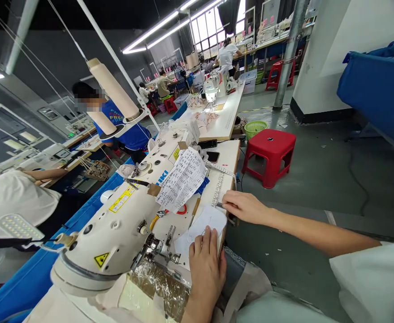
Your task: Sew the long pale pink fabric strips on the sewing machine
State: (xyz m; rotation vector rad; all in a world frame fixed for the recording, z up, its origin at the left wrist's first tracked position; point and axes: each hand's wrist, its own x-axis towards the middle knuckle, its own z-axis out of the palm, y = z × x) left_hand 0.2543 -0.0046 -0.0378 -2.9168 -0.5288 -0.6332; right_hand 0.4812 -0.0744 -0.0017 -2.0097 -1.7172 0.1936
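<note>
- White piece [216, 217] with thin lines: on the tabletop [229, 154] near its edge, beside the sewing machine [116, 229].
- Hands: the left hand [206, 258] lies flat on the piece, fingers extended, gripping nothing; the right hand [242, 207] is curled around a grey object [220, 205], mostly hidden.
- Brown-handled tool [195, 209]: near the piece.
- Handwritten sheet [183, 179]: by the machine's body.
- Red stool [270, 143]: on the floor.
</note>
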